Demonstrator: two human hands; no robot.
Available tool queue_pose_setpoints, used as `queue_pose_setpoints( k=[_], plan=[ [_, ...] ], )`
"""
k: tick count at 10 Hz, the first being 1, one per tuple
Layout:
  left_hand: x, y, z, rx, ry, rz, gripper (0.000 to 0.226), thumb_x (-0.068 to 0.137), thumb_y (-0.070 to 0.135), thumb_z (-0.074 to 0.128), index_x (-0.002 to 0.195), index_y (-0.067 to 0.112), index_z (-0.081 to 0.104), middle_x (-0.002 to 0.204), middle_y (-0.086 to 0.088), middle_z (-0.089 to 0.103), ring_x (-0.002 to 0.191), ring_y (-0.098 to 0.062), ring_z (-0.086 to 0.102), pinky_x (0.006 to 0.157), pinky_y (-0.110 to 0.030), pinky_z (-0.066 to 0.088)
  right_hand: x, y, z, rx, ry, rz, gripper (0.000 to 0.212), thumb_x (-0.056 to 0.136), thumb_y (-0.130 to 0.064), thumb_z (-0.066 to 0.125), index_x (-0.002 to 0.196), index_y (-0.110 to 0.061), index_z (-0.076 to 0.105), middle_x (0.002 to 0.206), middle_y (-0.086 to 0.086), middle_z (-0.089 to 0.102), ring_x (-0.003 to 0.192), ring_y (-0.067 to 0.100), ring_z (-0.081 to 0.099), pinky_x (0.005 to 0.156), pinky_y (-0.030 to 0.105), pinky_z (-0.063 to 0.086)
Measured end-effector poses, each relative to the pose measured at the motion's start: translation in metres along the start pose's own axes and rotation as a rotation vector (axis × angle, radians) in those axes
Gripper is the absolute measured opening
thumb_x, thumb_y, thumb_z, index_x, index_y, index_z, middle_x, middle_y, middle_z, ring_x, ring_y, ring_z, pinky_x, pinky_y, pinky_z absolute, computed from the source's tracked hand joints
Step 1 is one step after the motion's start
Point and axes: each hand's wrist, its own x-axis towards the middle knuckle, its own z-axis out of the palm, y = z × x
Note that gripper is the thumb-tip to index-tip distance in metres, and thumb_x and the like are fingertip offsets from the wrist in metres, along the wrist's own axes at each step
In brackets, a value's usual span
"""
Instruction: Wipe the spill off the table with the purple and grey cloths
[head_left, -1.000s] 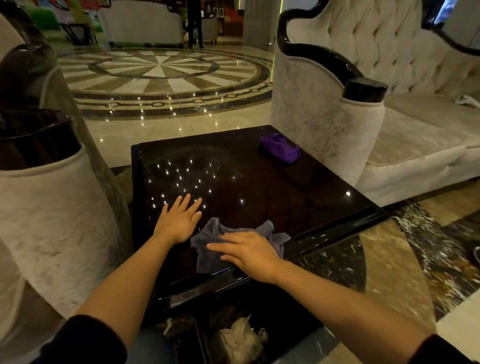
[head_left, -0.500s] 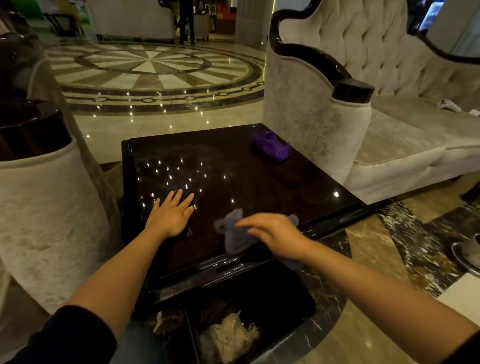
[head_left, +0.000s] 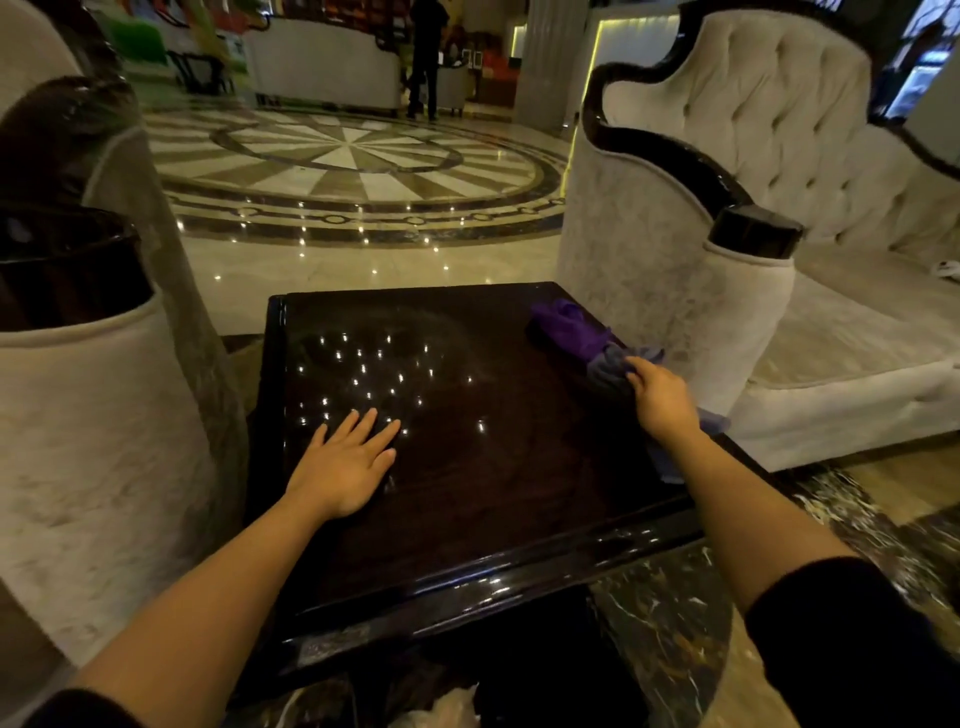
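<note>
At table (head_left: 519, 519) right edge: right hand (head_left: 662, 397) grips grey cloth (head_left: 608, 366), touching purple cloth (head_left: 569, 325). Left hand (head_left: 345, 462) flat, fingers spread, empty. Risk: cloths pushed off edge; trailing grey corner already overhangs.

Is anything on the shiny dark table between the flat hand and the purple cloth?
No, nothing visible: only bare glossy dark tabletop lies between the flat left hand and the crumpled purple cloth at the far right edge.

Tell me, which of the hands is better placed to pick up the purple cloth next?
Probably the right hand: it holds the grey cloth right beside the purple cloth. The left hand lies flat, far away.
</note>
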Motion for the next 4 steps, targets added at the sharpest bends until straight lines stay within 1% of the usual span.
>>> queue_pose_setpoints(
  k=[1, 2, 3, 4],
  plan=[
    [0.001, -0.001, 0.001, 0.011, 0.005, 0.001, 0.051, 0.096, 0.047, 0.013, 0.144, 0.036, 0.001, 0.157, 0.001, -0.002, 0.144, -0.017, -0.006, 0.116, -0.044, 0.0, 0.004, 0.007, 0.018, -0.042, -0.083, 0.077, 0.037, 0.098, -0.016, 0.035, 0.133, -0.005, 0.041, 0.134, 0.027, 0.048, 0.117, 0.043, 0.048, 0.093, 0.046, 0.041],
    [0.002, -0.001, 0.002, 0.003, 0.01, 0.001, 0.051, 0.096, 0.049, 0.012, 0.144, 0.037, 0.001, 0.157, 0.002, -0.002, 0.144, -0.016, -0.006, 0.116, -0.044, -0.001, 0.004, 0.017, 0.037, -0.189, -0.225, 0.057, 0.045, 0.098, -0.026, 0.029, 0.142, -0.012, 0.025, 0.146, 0.022, 0.033, 0.129, 0.04, 0.038, 0.105, 0.048, 0.035],
    [0.002, -0.001, 0.001, -0.017, -0.004, -0.003, 0.051, 0.096, 0.048, 0.013, 0.144, 0.037, 0.003, 0.157, 0.002, -0.002, 0.144, -0.017, -0.006, 0.116, -0.045, -0.001, 0.008, 0.017, 0.032, -0.246, -0.351, 0.157, 0.054, 0.096, -0.044, 0.023, 0.145, -0.026, 0.007, 0.156, 0.015, 0.001, 0.143, 0.033, 0.008, 0.115, 0.051, 0.008],
    [0.002, 0.0, 0.0, -0.023, 0.006, -0.004, 0.05, 0.096, 0.048, 0.014, 0.144, 0.037, 0.003, 0.157, 0.003, -0.001, 0.144, -0.017, -0.005, 0.116, -0.045, -0.001, -0.002, 0.009, 0.033, -0.265, -0.296, 0.11, 0.057, 0.096, -0.047, 0.021, 0.145, -0.027, -0.001, 0.156, 0.014, -0.007, 0.144, 0.03, -0.003, 0.116, 0.051, 0.002]
  ],
)
